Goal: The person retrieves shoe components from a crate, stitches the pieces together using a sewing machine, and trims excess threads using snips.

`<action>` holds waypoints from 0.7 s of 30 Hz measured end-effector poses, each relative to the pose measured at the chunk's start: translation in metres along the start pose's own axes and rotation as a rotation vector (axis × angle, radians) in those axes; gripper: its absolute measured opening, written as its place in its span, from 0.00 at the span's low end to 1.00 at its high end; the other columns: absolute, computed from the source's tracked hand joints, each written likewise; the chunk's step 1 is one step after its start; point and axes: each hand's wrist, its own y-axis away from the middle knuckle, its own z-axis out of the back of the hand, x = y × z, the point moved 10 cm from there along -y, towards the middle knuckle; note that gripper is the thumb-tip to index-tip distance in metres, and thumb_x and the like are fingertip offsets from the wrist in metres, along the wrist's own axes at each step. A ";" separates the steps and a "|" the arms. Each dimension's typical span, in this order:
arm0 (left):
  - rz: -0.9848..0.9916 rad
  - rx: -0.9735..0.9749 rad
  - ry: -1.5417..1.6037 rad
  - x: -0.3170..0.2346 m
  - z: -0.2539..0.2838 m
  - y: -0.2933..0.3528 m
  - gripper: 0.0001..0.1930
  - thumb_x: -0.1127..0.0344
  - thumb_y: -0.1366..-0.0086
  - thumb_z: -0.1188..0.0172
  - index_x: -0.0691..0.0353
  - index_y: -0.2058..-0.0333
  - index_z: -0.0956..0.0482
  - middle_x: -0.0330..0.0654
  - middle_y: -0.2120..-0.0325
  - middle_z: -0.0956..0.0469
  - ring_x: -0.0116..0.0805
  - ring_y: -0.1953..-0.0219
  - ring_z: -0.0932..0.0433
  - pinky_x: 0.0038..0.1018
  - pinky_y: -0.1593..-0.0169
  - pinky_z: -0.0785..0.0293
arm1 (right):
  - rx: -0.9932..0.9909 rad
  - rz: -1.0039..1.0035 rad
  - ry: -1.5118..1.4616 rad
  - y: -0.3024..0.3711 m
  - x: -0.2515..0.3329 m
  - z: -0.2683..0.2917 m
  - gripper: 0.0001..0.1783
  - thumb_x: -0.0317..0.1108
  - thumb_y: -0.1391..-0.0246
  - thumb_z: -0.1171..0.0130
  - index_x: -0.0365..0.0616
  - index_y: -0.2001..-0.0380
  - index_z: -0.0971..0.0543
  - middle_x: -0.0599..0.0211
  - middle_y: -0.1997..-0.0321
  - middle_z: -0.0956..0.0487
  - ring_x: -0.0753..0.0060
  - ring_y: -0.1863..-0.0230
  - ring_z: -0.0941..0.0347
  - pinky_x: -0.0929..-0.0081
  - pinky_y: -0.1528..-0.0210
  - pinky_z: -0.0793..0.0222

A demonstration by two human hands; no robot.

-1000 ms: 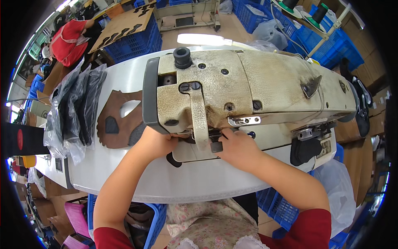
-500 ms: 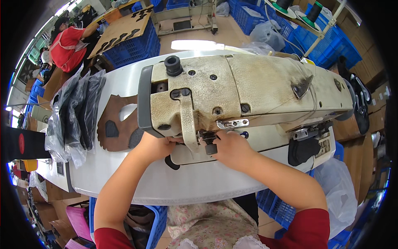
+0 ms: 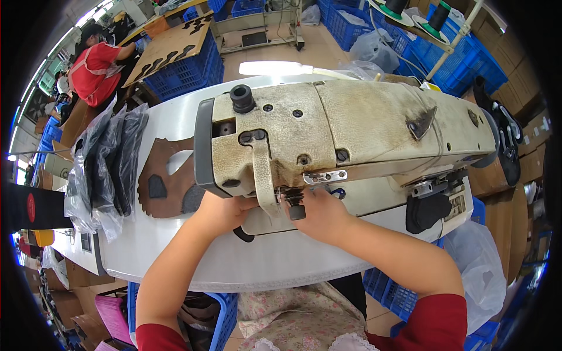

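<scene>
A cream industrial sewing machine [image 3: 363, 123] fills the middle of the white table [image 3: 234, 263]. Under its head, my left hand [image 3: 225, 212] lies to the left of the needle area, its fingertips hidden by the machine. My right hand [image 3: 319, 215] is just right of the needle area, partly behind the dark tension knob [image 3: 297, 212]. What the fingers of either hand touch does not show. A brown leather shoe piece [image 3: 167, 181] with dark patches lies flat left of the machine, next to my left hand. Below that hand, a small black piece [image 3: 243, 235] pokes out.
Plastic-wrapped dark pieces [image 3: 108, 169] lie at the table's left. A stack of black pieces [image 3: 426, 213] sits at the machine's right end. Thread cones [image 3: 436, 20] stand at back right. Blue crates [image 3: 181, 76] and a person in red [image 3: 96, 70] are beyond the table.
The view has shifted slightly. Both hands stay at the needle area; the right hand's fingers have shifted a little behind the knob. The brown leather piece lies in nearly the same place.
</scene>
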 end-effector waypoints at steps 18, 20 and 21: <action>0.042 -0.002 0.016 0.008 0.004 0.002 0.22 0.76 0.59 0.41 0.46 0.63 0.15 0.36 0.59 0.21 0.42 0.52 0.25 0.36 0.50 0.29 | -0.155 -0.089 0.014 -0.006 0.004 0.004 0.04 0.30 0.56 0.46 0.44 0.74 0.26 0.69 0.83 0.29 0.70 0.84 0.33 0.74 0.78 0.37; 0.006 0.001 -0.015 0.001 0.004 0.000 0.22 0.76 0.58 0.41 0.47 0.63 0.15 0.35 0.59 0.21 0.42 0.52 0.25 0.36 0.50 0.29 | -0.131 -0.075 0.004 -0.006 0.004 0.001 0.03 0.30 0.55 0.46 0.43 0.74 0.26 0.69 0.84 0.29 0.69 0.84 0.33 0.74 0.79 0.37; 0.024 0.003 -0.027 0.001 0.003 0.000 0.21 0.75 0.58 0.40 0.47 0.63 0.15 0.35 0.59 0.21 0.42 0.52 0.25 0.36 0.49 0.29 | -0.110 -0.061 -0.008 -0.006 0.005 -0.002 0.03 0.30 0.53 0.47 0.43 0.75 0.26 0.70 0.84 0.29 0.68 0.84 0.33 0.74 0.80 0.38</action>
